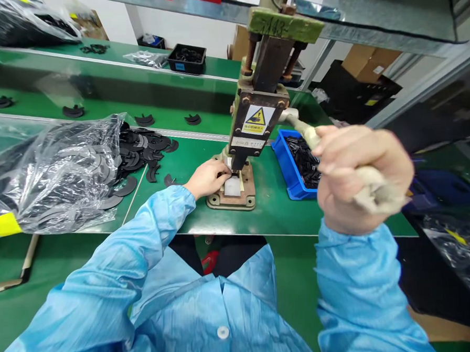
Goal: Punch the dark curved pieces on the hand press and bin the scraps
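A hand-operated press (255, 112) with a yellow warning label stands at the middle of the green bench. My right hand (361, 174) is wrapped round its lever handle (307, 133), which is covered in pale wrapping. Down at the press base (238, 199), my left hand (209, 177) has its fingertips closed together under the ram, beside a small white block (232, 185). Whatever those fingertips hold is mostly hidden by the fingers and the ram. One curved black part (170, 180) lies just left of my left wrist.
To the left, a clear plastic bag (61, 174) spills curved black parts (139, 149). A blue bin (295, 194) of small black pieces stands right of the press. Behind, a strip carries spaced black parts (192, 119), and a black tray (187, 60) sits on the far ledge.
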`<state>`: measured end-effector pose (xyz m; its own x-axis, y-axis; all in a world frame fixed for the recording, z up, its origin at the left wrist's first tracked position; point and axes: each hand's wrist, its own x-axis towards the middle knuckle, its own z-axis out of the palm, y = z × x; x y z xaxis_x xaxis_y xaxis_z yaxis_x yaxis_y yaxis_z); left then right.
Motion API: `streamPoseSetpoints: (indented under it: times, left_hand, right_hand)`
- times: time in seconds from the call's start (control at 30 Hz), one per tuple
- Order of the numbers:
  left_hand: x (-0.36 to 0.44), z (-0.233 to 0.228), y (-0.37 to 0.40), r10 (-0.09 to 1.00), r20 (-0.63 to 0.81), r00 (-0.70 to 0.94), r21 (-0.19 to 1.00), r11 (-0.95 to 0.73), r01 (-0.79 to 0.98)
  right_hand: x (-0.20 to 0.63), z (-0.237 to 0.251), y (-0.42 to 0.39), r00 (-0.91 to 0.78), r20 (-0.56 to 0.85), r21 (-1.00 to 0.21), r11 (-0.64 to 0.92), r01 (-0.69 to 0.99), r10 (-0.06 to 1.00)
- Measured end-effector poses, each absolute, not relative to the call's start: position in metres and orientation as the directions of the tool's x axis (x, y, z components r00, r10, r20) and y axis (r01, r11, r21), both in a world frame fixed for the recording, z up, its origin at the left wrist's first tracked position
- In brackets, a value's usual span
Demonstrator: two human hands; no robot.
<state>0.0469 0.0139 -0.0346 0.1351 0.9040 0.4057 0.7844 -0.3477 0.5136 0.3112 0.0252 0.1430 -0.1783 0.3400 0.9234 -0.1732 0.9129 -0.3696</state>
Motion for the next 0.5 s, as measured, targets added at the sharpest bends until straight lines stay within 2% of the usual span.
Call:
streamPoseSetpoints:
  times: [0.13, 0.3, 0.4, 0.5]
  left_hand:
    - [0.052, -0.033, 0.012, 0.914, 0.389, 0.119, 0.53, -0.327, 0.782]
    - [0.023, -0.018, -0.002, 0.932, 0.321, 0.169, 0.494, -0.317, 0.809]
    - [-0.028, -0.008, -0.024, 0.964, 0.263, 0.024, 0.409, -0.134, 0.903]
    - [-0.077, -0.004, -0.054, 0.979, 0.18, -0.097, 0.273, 0.045, 0.961]
  right_hand:
    - [0.324, 0.095, 0.01, -0.247, 0.914, -0.341, 0.939, -0.041, 0.321]
    - [0.328, 0.065, 0.009, -0.205, 0.922, -0.337, 0.942, -0.009, 0.328]
    - [0.324, 0.064, 0.011, -0.163, 0.935, -0.323, 0.946, -0.018, 0.316]
    - [0.32, 0.064, 0.011, -0.117, 0.939, -0.327, 0.945, -0.01, 0.323]
